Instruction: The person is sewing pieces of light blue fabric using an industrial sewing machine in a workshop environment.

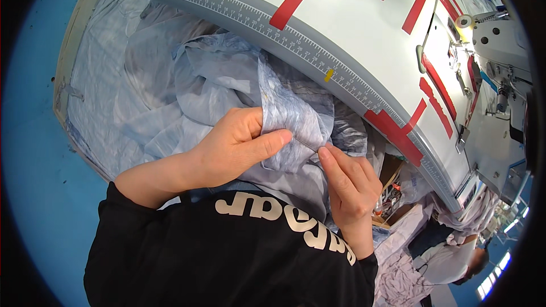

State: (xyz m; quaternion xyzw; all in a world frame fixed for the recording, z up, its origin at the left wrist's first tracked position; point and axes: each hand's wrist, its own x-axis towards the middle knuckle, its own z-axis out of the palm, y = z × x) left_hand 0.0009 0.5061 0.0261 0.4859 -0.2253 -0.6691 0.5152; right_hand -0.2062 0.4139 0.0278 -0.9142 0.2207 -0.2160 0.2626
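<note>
In front of my body, my left hand [242,145] is closed on a blue-grey patterned cloth [290,113], its thumb pressed on top near an edge. My right hand [350,185] pinches one end of a thin dark needle-like piece [306,144] between thumb and fingers. That piece runs across the cloth toward my left thumb tip; whether it is a needle or a thread I cannot tell. From my left hand the cloth hangs down and joins a large loose heap of the same fabric [142,68].
A white sewing table [347,11] with a grey ruler edge [250,14] and red tape strips curves past the cloth. The sewing machine [495,40] stands at the right. A box of small items [392,196] lies beyond my right hand. Another person [449,258] sits at lower right.
</note>
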